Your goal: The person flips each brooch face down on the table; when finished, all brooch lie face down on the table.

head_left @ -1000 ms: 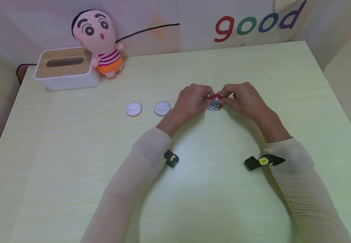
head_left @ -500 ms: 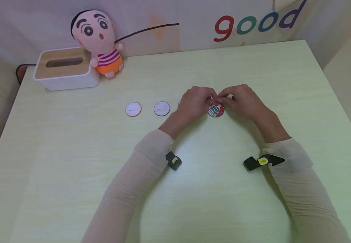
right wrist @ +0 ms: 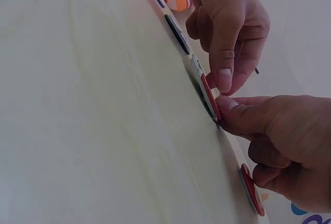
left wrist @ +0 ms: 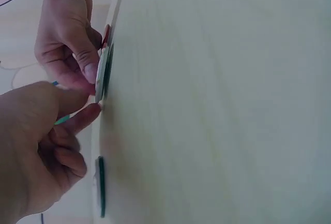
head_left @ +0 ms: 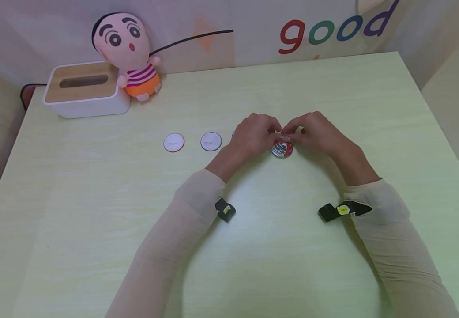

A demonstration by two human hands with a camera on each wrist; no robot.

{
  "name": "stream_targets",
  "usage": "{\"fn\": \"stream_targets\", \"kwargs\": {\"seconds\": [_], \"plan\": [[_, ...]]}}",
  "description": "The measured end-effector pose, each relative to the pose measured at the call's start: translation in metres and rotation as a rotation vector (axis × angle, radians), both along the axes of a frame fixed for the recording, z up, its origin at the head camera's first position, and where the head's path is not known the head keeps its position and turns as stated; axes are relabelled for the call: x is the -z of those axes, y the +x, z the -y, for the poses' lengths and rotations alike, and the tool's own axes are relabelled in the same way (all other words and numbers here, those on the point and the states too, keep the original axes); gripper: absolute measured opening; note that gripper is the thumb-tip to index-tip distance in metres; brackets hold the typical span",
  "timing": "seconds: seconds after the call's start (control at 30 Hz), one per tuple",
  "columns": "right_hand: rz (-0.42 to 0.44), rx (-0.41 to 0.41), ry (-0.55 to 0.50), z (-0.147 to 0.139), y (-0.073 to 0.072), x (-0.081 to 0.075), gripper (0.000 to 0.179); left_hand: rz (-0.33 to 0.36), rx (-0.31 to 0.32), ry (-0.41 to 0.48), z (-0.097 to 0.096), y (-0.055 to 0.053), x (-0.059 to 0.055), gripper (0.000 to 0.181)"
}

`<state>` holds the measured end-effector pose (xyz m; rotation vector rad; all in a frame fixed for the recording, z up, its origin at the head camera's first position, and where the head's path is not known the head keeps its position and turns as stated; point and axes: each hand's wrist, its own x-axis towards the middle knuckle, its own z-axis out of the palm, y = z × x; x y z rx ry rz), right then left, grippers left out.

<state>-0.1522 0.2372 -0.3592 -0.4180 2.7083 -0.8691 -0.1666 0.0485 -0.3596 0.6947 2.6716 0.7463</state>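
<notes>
A round badge (head_left: 282, 149) with a red, green and white tree picture is between both hands, picture side up. My right hand (head_left: 313, 134) pinches its far edge between thumb and finger, plainest in the right wrist view. My left hand (head_left: 255, 134) holds the badge's upper left edge with its fingertips; the left thumb is blurred in the left wrist view. In that view the badge (left wrist: 101, 74) appears edge-on, low over the table. A red-faced disc (right wrist: 252, 189) lies beside the curled lower fingers of my right hand (right wrist: 289, 141); the head view hides it.
Two white-faced discs, one red-rimmed (head_left: 174, 142) and one dark-rimmed (head_left: 211, 141), lie left of my hands. Another disc (head_left: 233, 133) peeks out behind the left hand. A tissue box (head_left: 88, 90) and plush doll (head_left: 128, 57) stand at the back left of the table (head_left: 94, 212).
The badge has come slightly nearer to me and lies flatter, with more of its picture uncovered. Both hands have shifted a little the same way. The disc behind the left hand has come into view.
</notes>
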Motion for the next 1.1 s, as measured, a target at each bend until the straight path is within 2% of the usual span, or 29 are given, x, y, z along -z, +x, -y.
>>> {"fn": "stream_targets", "kwargs": {"seconds": [0.13,0.27,0.47,0.7,0.87,1.1], "plan": [[0.005,0.006,0.018,-0.002,0.003,-0.002,0.021,0.034,0.029,-0.062,0.004,0.002,-0.005,0.042],[0.053,0.028,0.037,-0.003,0.006,-0.007,0.026,0.062,0.051,-0.097,0.006,0.003,-0.008,0.052],[0.122,0.036,0.058,0.0,0.007,-0.011,0.035,0.083,0.063,-0.111,0.006,0.005,-0.012,0.047],[0.066,0.012,0.05,0.001,0.005,-0.009,0.032,0.088,0.056,-0.087,0.003,0.004,-0.01,0.041],[-0.002,0.033,0.018,0.0,0.004,-0.006,0.023,0.107,0.019,-0.036,0.002,0.003,-0.006,0.043],[-0.092,0.05,-0.012,-0.001,0.005,-0.005,0.019,0.045,-0.017,0.058,0.003,0.002,-0.005,0.026]]}}
